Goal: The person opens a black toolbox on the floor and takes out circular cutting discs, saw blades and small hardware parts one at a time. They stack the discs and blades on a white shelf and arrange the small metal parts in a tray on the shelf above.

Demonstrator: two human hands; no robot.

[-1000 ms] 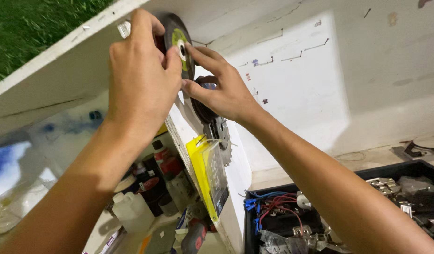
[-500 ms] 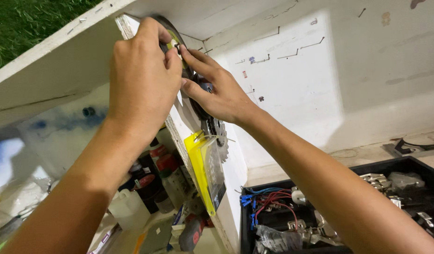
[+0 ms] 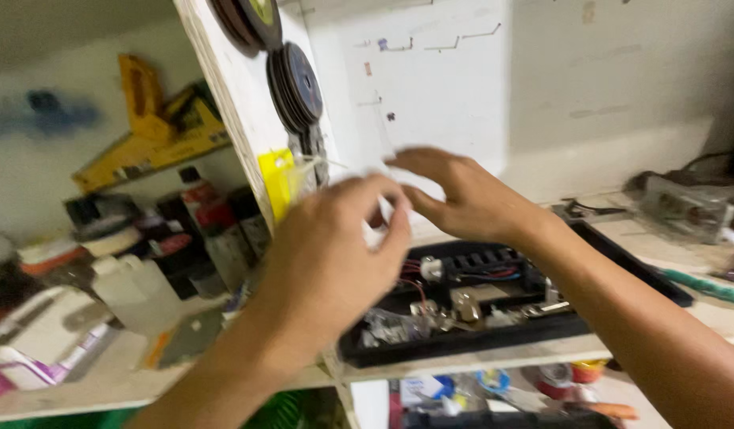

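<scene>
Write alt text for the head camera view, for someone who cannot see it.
Two bare hands, blurred, hover in front of a white divider board: the left hand nearer the camera, the right hand beyond it. Dark grinding discs hang on the board above a yellow packet; a black tray of wires and metal parts sits below.

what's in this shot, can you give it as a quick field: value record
left hand: in mid-air in front of the white divider panel, blurred, holds nothing that shows
right hand: open, fingers spread, above the black tray, empty
divider panel: upright white board, dark discs hanging on its right face, a yellow packet below them
black tray: on the shelf at right, holds wires and small metal parts
left of panel: white jug, dark bottles and cans
image quality: motion blur, fine detail unclear
</scene>
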